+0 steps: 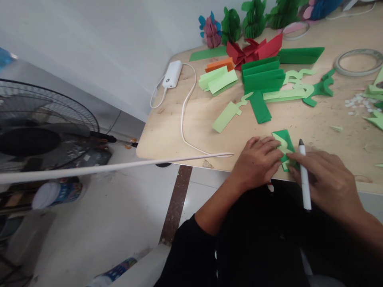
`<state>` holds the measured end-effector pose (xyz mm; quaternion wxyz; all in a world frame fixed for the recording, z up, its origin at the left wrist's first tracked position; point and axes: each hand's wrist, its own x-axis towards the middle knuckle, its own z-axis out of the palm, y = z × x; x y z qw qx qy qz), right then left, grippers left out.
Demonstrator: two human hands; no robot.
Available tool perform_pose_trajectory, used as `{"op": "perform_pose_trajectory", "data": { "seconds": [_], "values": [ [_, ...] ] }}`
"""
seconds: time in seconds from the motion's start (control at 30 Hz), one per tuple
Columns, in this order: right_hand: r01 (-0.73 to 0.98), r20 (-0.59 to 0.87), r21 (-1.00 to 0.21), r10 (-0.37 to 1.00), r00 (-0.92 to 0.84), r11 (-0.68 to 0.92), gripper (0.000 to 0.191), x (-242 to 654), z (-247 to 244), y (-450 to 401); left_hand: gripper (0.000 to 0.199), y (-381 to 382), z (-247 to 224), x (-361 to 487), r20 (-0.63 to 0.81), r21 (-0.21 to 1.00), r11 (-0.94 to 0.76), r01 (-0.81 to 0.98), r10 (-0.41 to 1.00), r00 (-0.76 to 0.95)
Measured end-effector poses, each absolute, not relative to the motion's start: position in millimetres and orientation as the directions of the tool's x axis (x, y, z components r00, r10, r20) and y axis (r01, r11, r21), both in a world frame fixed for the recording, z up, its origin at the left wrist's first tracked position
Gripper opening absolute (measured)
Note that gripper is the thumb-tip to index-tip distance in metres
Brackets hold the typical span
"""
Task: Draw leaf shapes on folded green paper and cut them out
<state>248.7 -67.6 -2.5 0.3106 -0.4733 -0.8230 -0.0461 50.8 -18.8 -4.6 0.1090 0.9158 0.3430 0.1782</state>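
Green folded paper (286,144) w/ pale-green zigzag strip (280,144) on it, sits near table edge at 12 o'clock from chest. Left hand (256,163) open & flat, fingers (263,147) pressing paper's left side. Right hand (326,181) closed around white marker (305,187), dark tip up, fingers (295,169) touching paper's lower right corner.

Wood table (191,123), smooth, pale, scuffed. At 11 o'clock: red folded paper (254,52), dark-green pleated stack (263,73), orange paper (220,64), light-green folded pieces (217,79). Curvy cut-outs (287,93) lie at 12. Honeycomb paper models (254,20) stand along far edge, mostly green, w/ pink-blue one (211,31) at their left. Clear tape roll (358,61) at 1 o'clock; white paper bits (356,105) just below it. White power bank (172,74) w/ white cable (182,119) at 10 o'clock.

Black wire-guard fan (38,123) on floor at 9. Can w/ blue label (56,194) near it, writing too small to read; contents hidden.
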Motion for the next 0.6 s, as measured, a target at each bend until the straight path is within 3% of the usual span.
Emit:
{"op": "perform_pose_trajectory", "data": {
  "seconds": [0.6],
  "values": [
    [0.802, 0.566, -0.227, 0.745, -0.354, 0.553, 0.038, 247.6, -3.2, -67.3, 0.026, -18.0, -5.8, 51.0, 0.271, 0.326, -0.741, 0.588, 0.669, 0.692]
  ]
}}
